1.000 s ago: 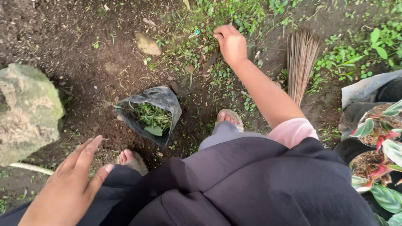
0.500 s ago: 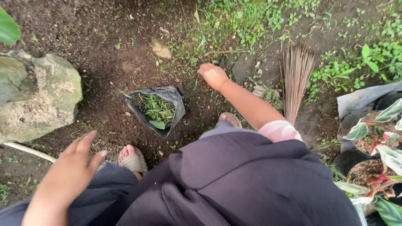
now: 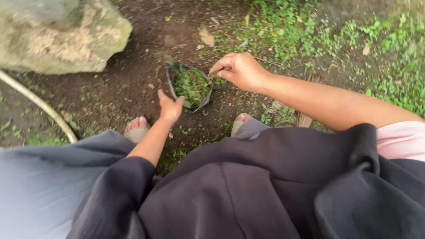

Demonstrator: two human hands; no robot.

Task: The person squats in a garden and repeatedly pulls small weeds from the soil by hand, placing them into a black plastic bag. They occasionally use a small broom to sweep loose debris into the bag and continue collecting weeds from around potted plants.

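One large grey rock [image 3: 62, 35] fills the upper left corner, and one pale curved hose or stick [image 3: 40, 104] runs from the left edge down past it across the dark soil [image 3: 128, 79]. Two feet in sandals show at the hem of the dark skirt [image 3: 230, 194]: the left foot [image 3: 136, 127] and the right foot [image 3: 241, 120], with bare ground between them.

One left hand [image 3: 170, 107] sits just below and left of the bag, its fingers loosely spread and empty, close to the bag's lower rim; whether they touch it I cannot tell. One small black plastic bag [image 3: 189, 85] stands open on the soil in the middle, above the feet, partly filled with green weeds or cuttings. It is plain black with a crumpled rim, and carries no visible label.

One right hand [image 3: 239, 71] hovers at the bag's right rim, its fingers pinched narrow around a small brownish-green bit of plant matter, too small to identify. The bare forearm leads right to one pink sleeve [image 3: 400, 139].

Open soil lies left of and above the bag, up to the rock's edge. To the right, low green weeds [image 3: 389, 75] cover the ground to the frame's edge, with several dry leaves [image 3: 206, 37] scattered above the bag.
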